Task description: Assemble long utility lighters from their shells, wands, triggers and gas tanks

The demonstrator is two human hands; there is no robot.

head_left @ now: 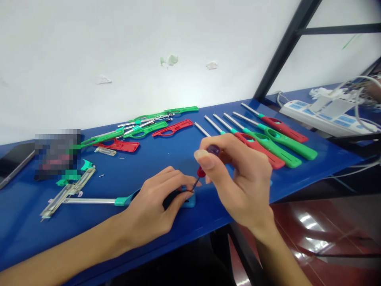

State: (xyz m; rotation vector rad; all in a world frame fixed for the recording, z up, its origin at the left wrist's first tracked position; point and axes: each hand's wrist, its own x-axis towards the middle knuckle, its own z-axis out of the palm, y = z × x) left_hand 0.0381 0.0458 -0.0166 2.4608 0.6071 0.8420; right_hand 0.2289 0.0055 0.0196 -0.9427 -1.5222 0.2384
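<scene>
A blue long-necked gas lighter (189,201) lies on the table, its silver tube pointing left. My left hand (156,198) is closed over the handle, hiding much of it, with thumb and fingertips near the handle's right end. My right hand (238,174) grips a screwdriver (201,171) with a dark red handle. The screwdriver slants down to the left, and its thin shaft reaches the lighter beside my left fingertips. Whether the tip sits in a screw cannot be made out.
Several assembled red and green lighters (285,145) lie in a row at right. Loose red and green shell halves (172,128) and tubes lie at the back. Clear inner parts (71,190) and small screws (101,175) are at left. A white power strip (321,115) stands beyond the black metal frame (279,49).
</scene>
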